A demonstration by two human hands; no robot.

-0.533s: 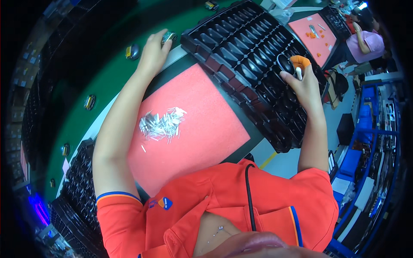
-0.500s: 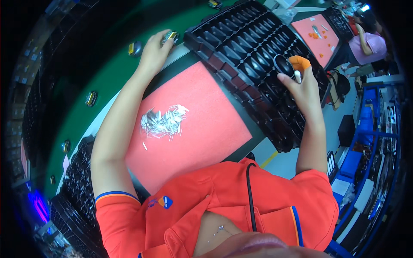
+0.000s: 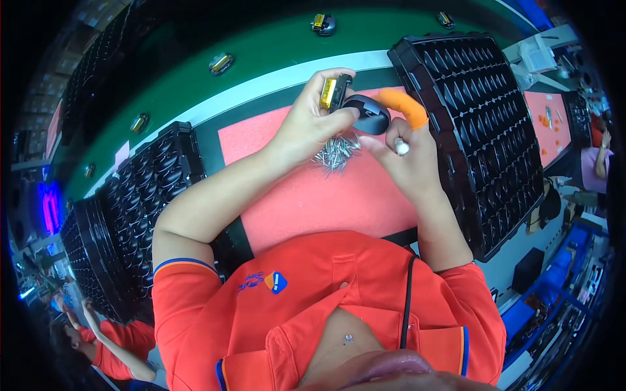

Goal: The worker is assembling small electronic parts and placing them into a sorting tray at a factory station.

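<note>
My left hand [image 3: 306,124] is closed around a small dark electronic part with a yellow block [image 3: 328,93] on it. Against that part, to its right, is a rounded dark shell [image 3: 369,118] like a computer mouse cover, held by my right hand [image 3: 412,153]. An orange sleeve [image 3: 405,104] covers a finger of the right hand and arches over the shell. A white-tipped stick [image 3: 402,148] also sits in the right hand's curled fingers. Both hands are above a pink mat [image 3: 306,208], where a pile of thin silvery pins or strips [image 3: 336,155] lies just below them.
Beyond the mat runs a green belt [image 3: 274,49] carrying several similar parts, one of them a grey-and-yellow unit [image 3: 323,25]. Black moulded trays stand on both sides, a right stack [image 3: 482,130] and a left stack [image 3: 150,169]. Another person [image 3: 117,345] is at lower left.
My left hand has come from the belt to above the mat with the yellow-block part. My right hand has brought the dark shell from the right tray to meet it. The view has turned.
</note>
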